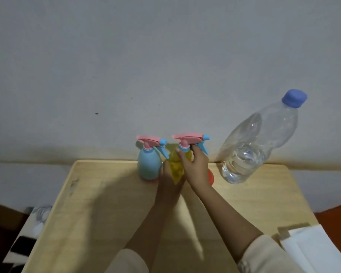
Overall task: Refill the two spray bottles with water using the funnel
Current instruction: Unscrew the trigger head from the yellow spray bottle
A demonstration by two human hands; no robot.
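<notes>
Two spray bottles stand at the far edge of the wooden table (110,203). The blue spray bottle (148,164), on the left, has a pink and blue trigger head. Right of it is the yellow spray bottle (176,168) with the same kind of head (189,140). My left hand (168,180) grips the yellow bottle's body from below. My right hand (195,168) holds its neck collar just under the trigger head. A clear water bottle (252,146) with a blue cap stands at the right, partly filled. A red object (211,177), perhaps the funnel, peeks out behind my right hand.
A grey wall rises right behind the table. White paper or cloth (313,247) lies at the table's near right corner. A dark phone-like object (21,247) and grey cloth (40,213) sit off the table's left side.
</notes>
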